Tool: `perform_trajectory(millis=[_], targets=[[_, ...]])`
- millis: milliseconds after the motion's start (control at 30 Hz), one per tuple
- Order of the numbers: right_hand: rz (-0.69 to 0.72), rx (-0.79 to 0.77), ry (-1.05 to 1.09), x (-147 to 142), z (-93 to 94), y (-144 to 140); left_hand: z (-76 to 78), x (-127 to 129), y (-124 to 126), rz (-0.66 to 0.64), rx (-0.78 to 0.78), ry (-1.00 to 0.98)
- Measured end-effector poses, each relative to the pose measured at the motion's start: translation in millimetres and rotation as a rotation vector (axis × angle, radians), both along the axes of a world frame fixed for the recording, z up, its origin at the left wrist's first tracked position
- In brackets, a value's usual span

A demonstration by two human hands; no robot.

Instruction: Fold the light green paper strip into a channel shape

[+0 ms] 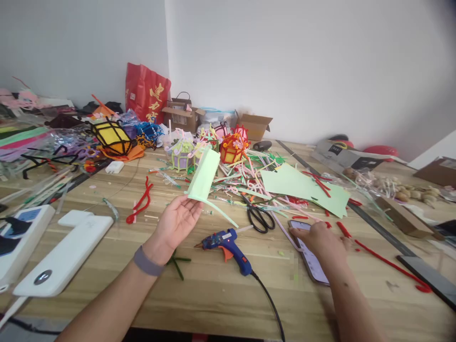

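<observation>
My left hand [180,221], palm up, pinches the lower edge of a pale green paper panel piece [205,178], which stands upright and tilted. A light green pipe cleaner [223,213] runs along its base and trails off to the right. My right hand [320,240] is palm down over a phone [313,263] lying on the table; a digit touches the top of its lit screen, and the other fingers are spread to the right, partly hidden. Between my hands lies a blue hot glue gun [228,247] with an orange trigger and a glue stick in its back.
Black-handled scissors [261,218] lie behind the glue gun. Green paper sheets [306,187], loose pipe cleaners and small lanterns [233,147] crowd the back. A white power bank [67,256] and power strip [24,242] sit left. The glue gun cord [269,297] crosses the front edge.
</observation>
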State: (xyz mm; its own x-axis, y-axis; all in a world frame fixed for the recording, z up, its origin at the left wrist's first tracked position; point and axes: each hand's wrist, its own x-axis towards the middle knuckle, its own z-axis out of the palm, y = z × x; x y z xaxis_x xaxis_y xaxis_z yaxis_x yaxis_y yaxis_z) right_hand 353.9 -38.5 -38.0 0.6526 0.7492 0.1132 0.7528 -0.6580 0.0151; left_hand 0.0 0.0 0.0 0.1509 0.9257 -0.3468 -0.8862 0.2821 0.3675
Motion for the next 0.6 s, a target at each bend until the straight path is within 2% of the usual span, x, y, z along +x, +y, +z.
perform_trajectory(millis=[200,333,400,467,533,600], targets=[[-0.023,-0.016,0.012,-2.6,1.6,0.2,0.9,1.3,-1.4,-0.011,0.008,0.025],[-0.030,-0.032,0.104,-2.3,4.4,-3.4,3.3,4.2,-4.7,-0.007,0.031,0.035],[-0.032,-0.009,0.108,-4.2,9.2,-6.2,4.4,5.8,-6.6,-0.001,0.049,0.038],[-0.004,0.071,0.018,-13.0,17.1,-8.4,5.1,7.4,-8.4,0.000,0.056,0.049],[0.140,0.244,-0.105,-33.3,26.7,-9.6,4.8,9.0,-10.1,-0.005,0.068,0.061],[0.438,0.484,-0.133,-66.4,35.9,-9.8,3.5,10.3,-11.8,-0.005,0.097,0.067]])
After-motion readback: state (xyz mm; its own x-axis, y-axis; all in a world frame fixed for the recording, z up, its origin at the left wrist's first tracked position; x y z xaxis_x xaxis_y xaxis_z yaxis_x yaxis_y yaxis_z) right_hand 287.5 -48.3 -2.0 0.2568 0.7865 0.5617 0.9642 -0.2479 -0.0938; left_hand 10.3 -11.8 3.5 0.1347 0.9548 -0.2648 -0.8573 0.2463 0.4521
